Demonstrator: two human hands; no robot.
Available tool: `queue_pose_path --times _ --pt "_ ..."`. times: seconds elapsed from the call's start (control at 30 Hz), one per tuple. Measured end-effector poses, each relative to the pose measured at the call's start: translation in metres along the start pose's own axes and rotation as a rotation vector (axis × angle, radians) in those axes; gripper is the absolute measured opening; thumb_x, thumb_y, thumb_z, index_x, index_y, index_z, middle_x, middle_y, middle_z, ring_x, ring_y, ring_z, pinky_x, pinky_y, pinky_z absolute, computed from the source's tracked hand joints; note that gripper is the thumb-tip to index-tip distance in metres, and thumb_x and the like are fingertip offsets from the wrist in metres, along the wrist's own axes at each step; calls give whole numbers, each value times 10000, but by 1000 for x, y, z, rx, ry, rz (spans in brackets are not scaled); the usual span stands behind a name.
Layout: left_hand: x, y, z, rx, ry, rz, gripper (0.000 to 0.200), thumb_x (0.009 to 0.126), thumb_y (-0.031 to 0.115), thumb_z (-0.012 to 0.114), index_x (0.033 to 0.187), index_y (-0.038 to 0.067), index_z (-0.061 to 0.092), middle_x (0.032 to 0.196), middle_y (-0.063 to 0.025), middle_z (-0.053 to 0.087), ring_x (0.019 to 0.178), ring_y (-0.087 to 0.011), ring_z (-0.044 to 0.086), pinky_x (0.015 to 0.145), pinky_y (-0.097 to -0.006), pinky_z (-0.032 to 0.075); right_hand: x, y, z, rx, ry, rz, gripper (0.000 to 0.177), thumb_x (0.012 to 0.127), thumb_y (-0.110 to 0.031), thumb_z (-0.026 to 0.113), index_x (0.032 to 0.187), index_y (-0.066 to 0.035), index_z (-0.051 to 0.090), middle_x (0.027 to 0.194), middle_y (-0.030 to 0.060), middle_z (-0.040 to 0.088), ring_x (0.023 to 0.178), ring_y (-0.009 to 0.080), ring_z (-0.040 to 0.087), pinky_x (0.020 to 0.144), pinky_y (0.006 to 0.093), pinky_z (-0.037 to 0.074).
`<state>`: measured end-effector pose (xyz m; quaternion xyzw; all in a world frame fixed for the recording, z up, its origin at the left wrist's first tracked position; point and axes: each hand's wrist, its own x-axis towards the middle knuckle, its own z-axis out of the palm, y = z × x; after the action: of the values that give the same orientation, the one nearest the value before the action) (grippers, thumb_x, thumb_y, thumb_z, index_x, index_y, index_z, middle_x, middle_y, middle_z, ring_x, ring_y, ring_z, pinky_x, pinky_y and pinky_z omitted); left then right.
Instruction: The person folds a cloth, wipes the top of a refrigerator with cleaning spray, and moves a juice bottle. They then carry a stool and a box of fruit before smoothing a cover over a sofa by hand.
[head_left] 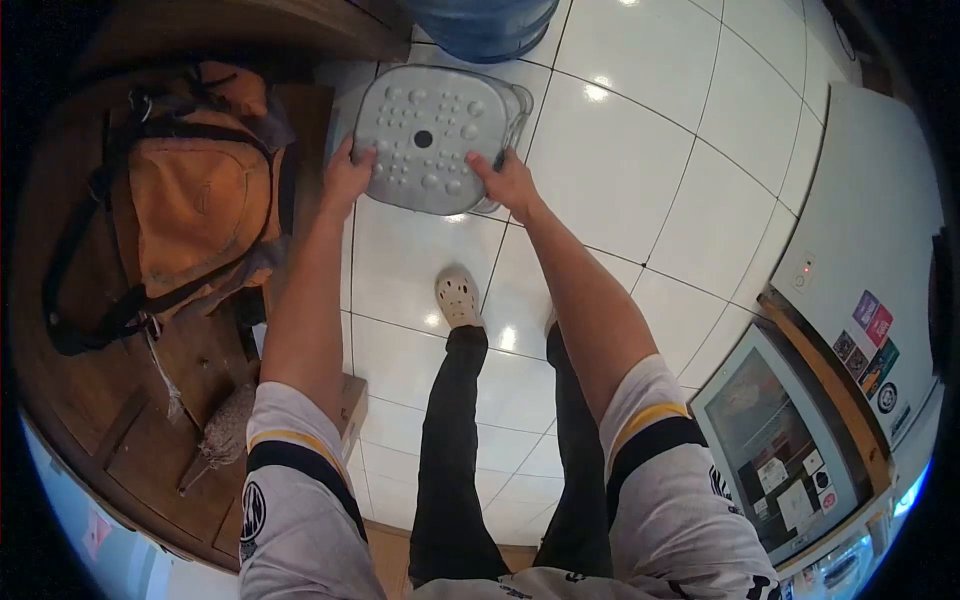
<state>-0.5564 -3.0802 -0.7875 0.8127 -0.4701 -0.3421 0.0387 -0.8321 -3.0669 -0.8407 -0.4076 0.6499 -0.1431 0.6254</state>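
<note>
At the far left an orange backpack [195, 210] with black straps lies on a dark wooden desk [150, 450], and a small bristly brush [228, 432] rests on the desk nearer the person. Just to the right of the backpack, the left hand [345, 180] is closed on the left edge of a grey plastic stool [430, 140], with the thumb over the seat. The stool is held up in front of the person, above the white tiled floor [620, 170]. Its seat faces the camera, dotted with raised bumps around a round hole in the middle. The right hand [508, 185] grips the opposite edge the same way, so both hands carry the stool between them. Beyond the stool stands the base of a blue water bottle [485, 25]. Below it, a white clog [458, 297] is planted on the tiles. At the far right stands a white appliance [860, 200] – stickers [870, 330] cluster on its near end.
</note>
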Motion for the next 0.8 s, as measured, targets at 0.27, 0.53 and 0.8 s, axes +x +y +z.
queue_pose_path --times 0.27,0.53,0.8 --pt "-12 -5 18 43 236 303 654 850 297 614 1361 -50 400 1284 -257 516 1185 -414 487 1047 -437 354 1 2 16 -364 421 -226 800 811 -547 633 1235 106 449 1080 304 610 960 403 624 857 426 492" --pt "-247 42 38 -83 142 367 381 874 147 551 1238 36 545 1312 -191 508 1277 -335 423 1085 -446 322 -181 -52 -54 -741 -136 -476 766 867 -291 592 1443 46 216 1308 329 455 1157 454 495 952 469 437" --pt "-614 26 -81 -287 419 -99 176 877 198 530 852 28 563 881 -167 563 850 -331 583 664 -460 490 -444 -89 -24 -917 -676 -994 182 868 -190 576 884 -28 657 816 174 677 717 364 652 623 442 528"
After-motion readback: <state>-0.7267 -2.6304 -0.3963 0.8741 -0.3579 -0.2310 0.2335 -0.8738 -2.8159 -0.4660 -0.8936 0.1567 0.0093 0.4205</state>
